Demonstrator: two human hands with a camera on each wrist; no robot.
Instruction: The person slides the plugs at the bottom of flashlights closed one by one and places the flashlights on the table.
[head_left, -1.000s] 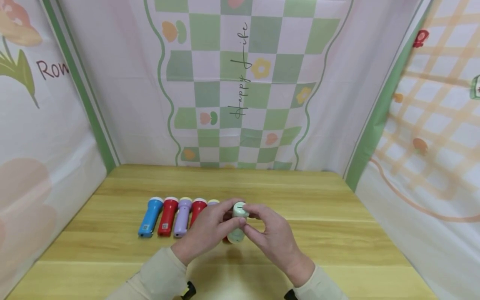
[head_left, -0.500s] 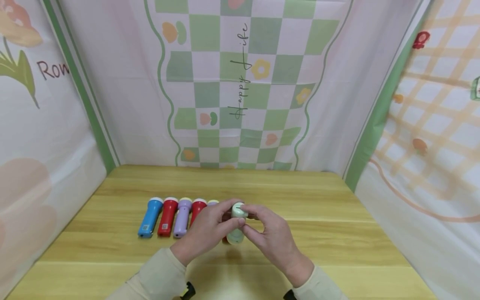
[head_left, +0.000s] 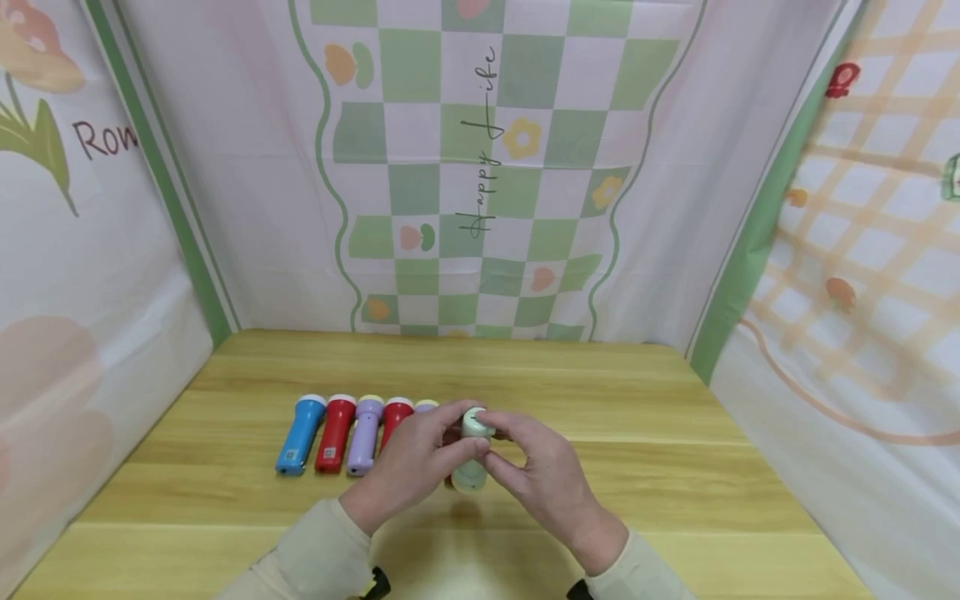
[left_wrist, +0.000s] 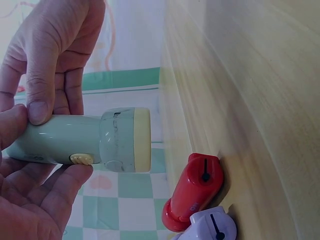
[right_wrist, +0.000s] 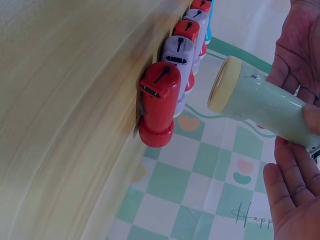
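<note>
A pale green flashlight [head_left: 469,477] with a cream head rim hangs above the table, its head pointing down. My left hand [head_left: 416,450] grips its body, the thumb on the near side. In the left wrist view, a left fingertip lies by the cream ridged switch [left_wrist: 81,159]. My right hand [head_left: 551,479] holds the upper tail end between thumb and fingers. The right wrist view shows the flashlight [right_wrist: 270,102] apart from the table, with its rim toward the wood. Some fingers on the far side are hidden in the head view.
On the wooden table [head_left: 660,467], several flashlights lie side by side at the left: a blue one [head_left: 300,435], a red one [head_left: 336,433], a purple one [head_left: 365,435] and more. The red flashlight [right_wrist: 161,105] at the row's end lies near my hands. Printed curtains [head_left: 262,208] enclose the table.
The green flashlight has shifted very slightly left and its tail slot has turned a little under my right fingers. Both hands keep their hold; the row of flashlights is unmoved.
</note>
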